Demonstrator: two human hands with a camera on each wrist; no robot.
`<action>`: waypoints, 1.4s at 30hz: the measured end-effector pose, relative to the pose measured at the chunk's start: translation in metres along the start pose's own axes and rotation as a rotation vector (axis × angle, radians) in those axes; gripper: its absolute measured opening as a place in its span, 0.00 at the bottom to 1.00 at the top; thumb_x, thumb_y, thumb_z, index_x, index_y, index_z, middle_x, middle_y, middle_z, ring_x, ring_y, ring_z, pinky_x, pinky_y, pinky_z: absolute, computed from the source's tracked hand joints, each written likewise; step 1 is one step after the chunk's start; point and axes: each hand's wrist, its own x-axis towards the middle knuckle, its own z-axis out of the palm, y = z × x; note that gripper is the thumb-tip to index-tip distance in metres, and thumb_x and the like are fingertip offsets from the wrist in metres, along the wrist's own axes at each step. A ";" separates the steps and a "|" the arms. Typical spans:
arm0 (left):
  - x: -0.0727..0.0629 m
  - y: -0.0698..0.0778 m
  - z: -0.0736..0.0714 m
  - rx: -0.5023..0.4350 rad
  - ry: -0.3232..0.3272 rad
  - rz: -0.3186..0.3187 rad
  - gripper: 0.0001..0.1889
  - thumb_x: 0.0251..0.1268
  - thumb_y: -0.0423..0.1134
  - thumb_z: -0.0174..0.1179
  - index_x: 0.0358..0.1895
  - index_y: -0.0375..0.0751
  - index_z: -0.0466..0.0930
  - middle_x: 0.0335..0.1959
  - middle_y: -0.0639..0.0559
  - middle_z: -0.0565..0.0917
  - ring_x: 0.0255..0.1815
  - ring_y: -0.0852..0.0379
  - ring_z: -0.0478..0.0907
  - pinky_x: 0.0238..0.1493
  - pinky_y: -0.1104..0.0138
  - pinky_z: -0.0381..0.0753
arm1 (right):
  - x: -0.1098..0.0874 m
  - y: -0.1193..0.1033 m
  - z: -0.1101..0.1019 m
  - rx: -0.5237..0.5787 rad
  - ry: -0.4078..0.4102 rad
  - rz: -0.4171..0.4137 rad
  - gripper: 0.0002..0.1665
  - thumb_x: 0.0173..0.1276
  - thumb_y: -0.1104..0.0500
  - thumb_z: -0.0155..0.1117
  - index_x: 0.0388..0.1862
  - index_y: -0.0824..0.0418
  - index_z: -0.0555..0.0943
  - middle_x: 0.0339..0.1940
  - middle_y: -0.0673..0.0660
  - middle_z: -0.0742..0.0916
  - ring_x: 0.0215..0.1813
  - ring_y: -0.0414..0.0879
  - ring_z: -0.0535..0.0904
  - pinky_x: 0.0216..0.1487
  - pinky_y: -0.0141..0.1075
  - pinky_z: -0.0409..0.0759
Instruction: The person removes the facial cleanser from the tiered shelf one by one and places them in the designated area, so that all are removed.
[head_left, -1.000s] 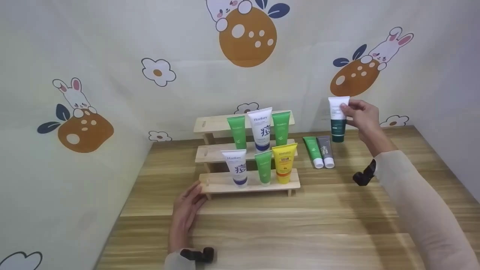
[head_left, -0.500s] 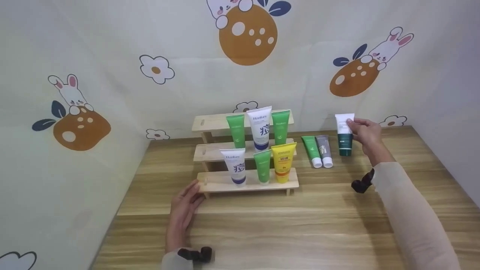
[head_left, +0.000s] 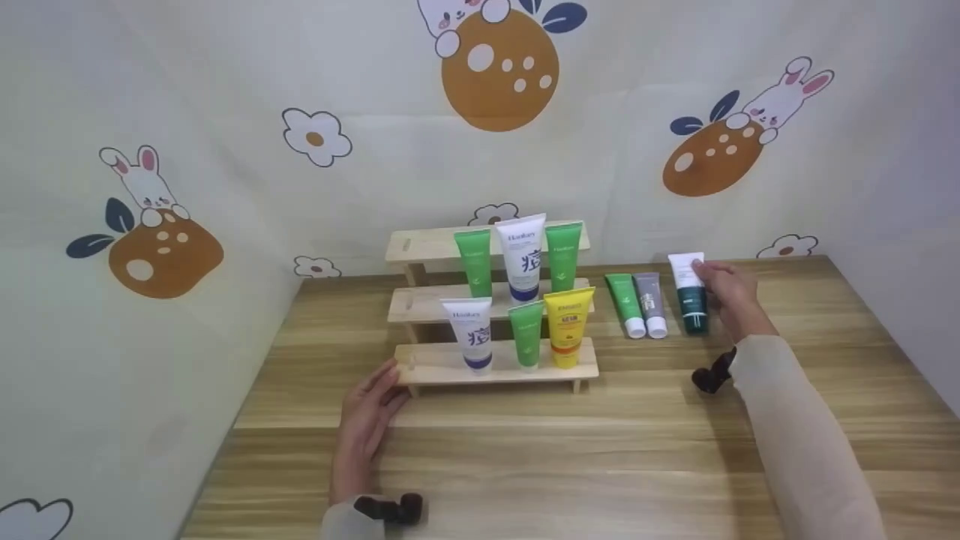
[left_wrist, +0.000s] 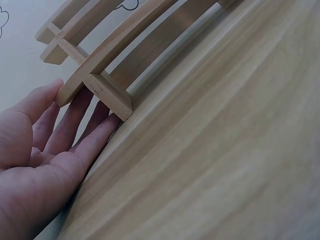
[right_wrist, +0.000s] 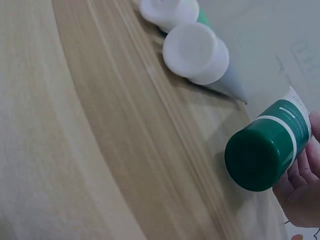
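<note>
My right hand (head_left: 735,295) pinches a white and dark green squeeze tube (head_left: 688,292) by its white upper end. The tube leans back low over the table, its dark green cap (right_wrist: 252,160) toward the right wrist camera. A green tube (head_left: 625,304) and a grey tube (head_left: 650,304) with white caps lie side by side just left of it. My left hand (head_left: 369,409) grips the left end of the lowest step of a three-step wooden stand (head_left: 435,371). In the left wrist view the thumb (left_wrist: 47,97) is at the step's edge and the fingers reach beneath.
On the stand's lowest step stand a white tube (head_left: 472,334), a green tube (head_left: 527,334) and a yellow tube (head_left: 570,330). The middle step bears two green tubes around a white tube (head_left: 521,255). A patterned cloth wall (head_left: 375,202) borders the table (head_left: 525,465).
My right hand has lowered the white and dark green tube toward the table, slightly rightward, and it now leans back. My left hand stays at the stand.
</note>
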 end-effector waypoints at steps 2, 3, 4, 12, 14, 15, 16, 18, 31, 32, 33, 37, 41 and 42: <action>0.000 0.000 0.000 0.020 -0.006 -0.004 0.29 0.73 0.37 0.60 0.72 0.29 0.64 0.65 0.42 0.74 0.54 0.56 0.82 0.62 0.63 0.83 | 0.002 0.002 0.001 0.022 0.006 0.037 0.40 0.69 0.40 0.65 0.75 0.53 0.67 0.50 0.47 0.76 0.54 0.41 0.73 0.59 0.31 0.75; 0.000 0.000 0.000 0.032 -0.008 -0.005 0.30 0.73 0.37 0.60 0.72 0.29 0.62 0.67 0.40 0.72 0.55 0.56 0.81 0.63 0.63 0.83 | 0.003 0.003 0.001 0.031 0.008 0.055 0.40 0.69 0.40 0.65 0.75 0.52 0.68 0.50 0.47 0.76 0.55 0.41 0.73 0.59 0.31 0.74; 0.000 0.000 0.001 0.036 -0.004 -0.007 0.31 0.73 0.37 0.60 0.73 0.29 0.62 0.68 0.39 0.71 0.56 0.56 0.81 0.63 0.63 0.83 | 0.004 0.003 0.001 0.035 0.008 0.075 0.40 0.68 0.40 0.65 0.75 0.51 0.68 0.51 0.47 0.76 0.56 0.41 0.73 0.61 0.31 0.74; 0.001 -0.001 0.003 0.029 0.023 0.000 0.27 0.72 0.36 0.61 0.70 0.30 0.67 0.62 0.43 0.76 0.54 0.56 0.81 0.60 0.63 0.84 | 0.000 0.002 0.001 0.022 0.014 0.149 0.44 0.72 0.42 0.61 0.80 0.56 0.58 0.59 0.50 0.74 0.61 0.42 0.71 0.64 0.31 0.74; 0.002 -0.001 0.003 0.018 0.018 0.006 0.25 0.72 0.36 0.61 0.68 0.31 0.70 0.59 0.46 0.78 0.53 0.56 0.81 0.59 0.63 0.84 | 0.000 0.000 0.002 0.016 0.032 0.161 0.45 0.72 0.44 0.62 0.80 0.57 0.57 0.63 0.52 0.74 0.62 0.42 0.71 0.66 0.31 0.74; 0.001 -0.001 0.003 0.013 0.014 0.011 0.24 0.72 0.35 0.61 0.67 0.31 0.71 0.58 0.48 0.78 0.52 0.57 0.82 0.59 0.64 0.85 | 0.001 0.000 0.002 0.011 0.041 0.164 0.45 0.72 0.44 0.62 0.80 0.57 0.57 0.65 0.52 0.73 0.63 0.42 0.70 0.67 0.31 0.73; 0.002 -0.001 0.003 0.008 0.013 0.015 0.23 0.72 0.35 0.61 0.66 0.32 0.72 0.56 0.49 0.79 0.52 0.57 0.82 0.58 0.64 0.85 | 0.001 0.000 0.002 0.004 0.047 0.164 0.45 0.71 0.45 0.63 0.80 0.58 0.57 0.66 0.52 0.73 0.63 0.42 0.70 0.68 0.31 0.73; 0.002 -0.002 0.004 -0.001 0.020 0.013 0.22 0.71 0.34 0.61 0.65 0.32 0.73 0.56 0.49 0.79 0.51 0.57 0.82 0.57 0.64 0.85 | 0.001 0.001 0.003 -0.007 0.060 0.162 0.44 0.72 0.46 0.63 0.79 0.58 0.58 0.65 0.53 0.74 0.62 0.42 0.72 0.66 0.30 0.74; 0.004 -0.002 0.005 0.011 0.019 0.014 0.25 0.72 0.34 0.61 0.68 0.29 0.70 0.57 0.49 0.78 0.51 0.58 0.82 0.58 0.65 0.85 | -0.032 -0.034 0.007 -0.188 0.014 -0.069 0.40 0.77 0.44 0.52 0.78 0.66 0.59 0.78 0.64 0.67 0.77 0.56 0.64 0.80 0.47 0.64; 0.004 -0.002 0.005 0.011 0.021 0.015 0.25 0.72 0.34 0.61 0.68 0.29 0.70 0.56 0.49 0.79 0.51 0.58 0.82 0.57 0.65 0.85 | -0.037 -0.040 0.010 -0.172 -0.003 -0.100 0.41 0.77 0.42 0.52 0.78 0.65 0.59 0.78 0.64 0.67 0.78 0.56 0.64 0.80 0.47 0.64; 0.003 -0.001 0.004 0.011 0.021 0.016 0.25 0.72 0.34 0.61 0.68 0.29 0.70 0.56 0.50 0.79 0.51 0.58 0.82 0.57 0.66 0.85 | -0.043 -0.045 0.013 -0.158 -0.020 -0.130 0.42 0.76 0.41 0.52 0.78 0.65 0.59 0.78 0.64 0.68 0.78 0.56 0.64 0.80 0.47 0.64; 0.003 -0.002 0.003 0.002 0.023 0.021 0.25 0.71 0.34 0.61 0.68 0.28 0.70 0.56 0.49 0.79 0.50 0.58 0.82 0.56 0.65 0.85 | -0.071 -0.065 0.026 -0.124 -0.099 -0.235 0.43 0.74 0.37 0.54 0.77 0.62 0.61 0.76 0.62 0.70 0.77 0.55 0.66 0.80 0.46 0.65; 0.002 -0.002 0.002 -0.007 0.020 0.024 0.24 0.71 0.34 0.61 0.67 0.29 0.71 0.55 0.50 0.80 0.50 0.58 0.83 0.56 0.65 0.86 | -0.097 -0.078 0.038 -0.114 -0.177 -0.323 0.40 0.72 0.35 0.57 0.72 0.60 0.67 0.65 0.55 0.77 0.72 0.52 0.71 0.78 0.45 0.68; 0.002 -0.002 0.002 -0.012 0.021 0.025 0.24 0.71 0.33 0.61 0.67 0.29 0.72 0.54 0.51 0.80 0.49 0.58 0.83 0.55 0.65 0.86 | -0.103 -0.080 0.041 -0.115 -0.193 -0.344 0.39 0.72 0.35 0.57 0.71 0.59 0.68 0.62 0.53 0.79 0.70 0.51 0.72 0.78 0.45 0.69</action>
